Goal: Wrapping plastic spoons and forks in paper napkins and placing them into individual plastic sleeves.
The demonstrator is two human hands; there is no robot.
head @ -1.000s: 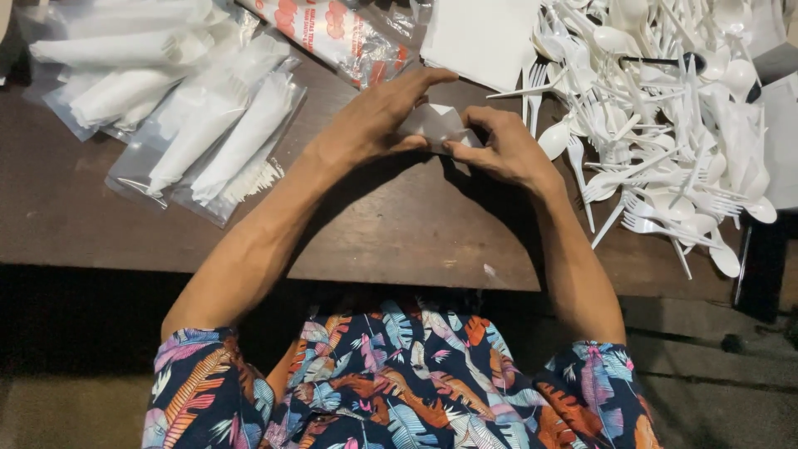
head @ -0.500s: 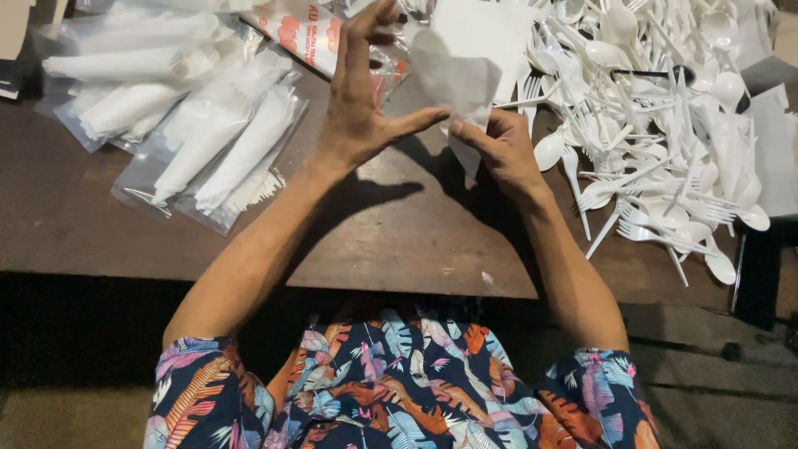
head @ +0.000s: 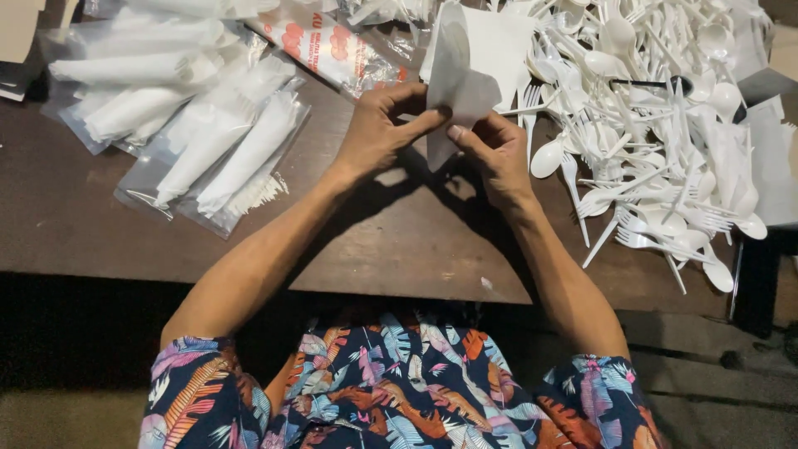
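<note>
We see both hands over the middle of the brown wooden table (head: 100, 216). Left hand (head: 378, 133) and right hand (head: 497, 154) both pinch one thin white paper sheet (head: 455, 79), fingers closed on its lower edge. The sheet stands up off the table, upper part curled, lower tip hanging between the two hands. Just right of the right hand: a loose pile of white plastic spoons and forks (head: 657, 125). Left of the left hand: clear bags of wrapped white cutlery (head: 208, 141), lying flat. Behind the hands: a red-and-white printed packet (head: 328, 46) and a stack of white paper (head: 503, 41).
</note>
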